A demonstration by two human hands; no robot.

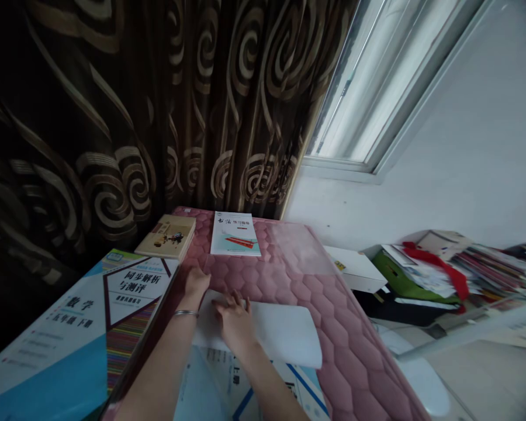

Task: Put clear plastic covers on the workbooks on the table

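A blank white sheet (284,333) lies partly over a book with a blue and white cover (245,403); its near right edge curls. My right hand (236,321) rests on the sheet with fingers spread. At the sheet's far left corner is my left hand (196,285), a bracelet on its wrist. Its fingers curl downward out of sight, so I cannot tell whether they grip the paper. A pink quilted table cover (284,280) lies beneath everything.
To the left lie a large workbook (79,333) and a thick tan book (166,237). A white booklet (235,235) lies at the far edge before the patterned curtain (228,105). Beyond the right edge are a white box (355,270), a green bag (407,278) and stacked papers.
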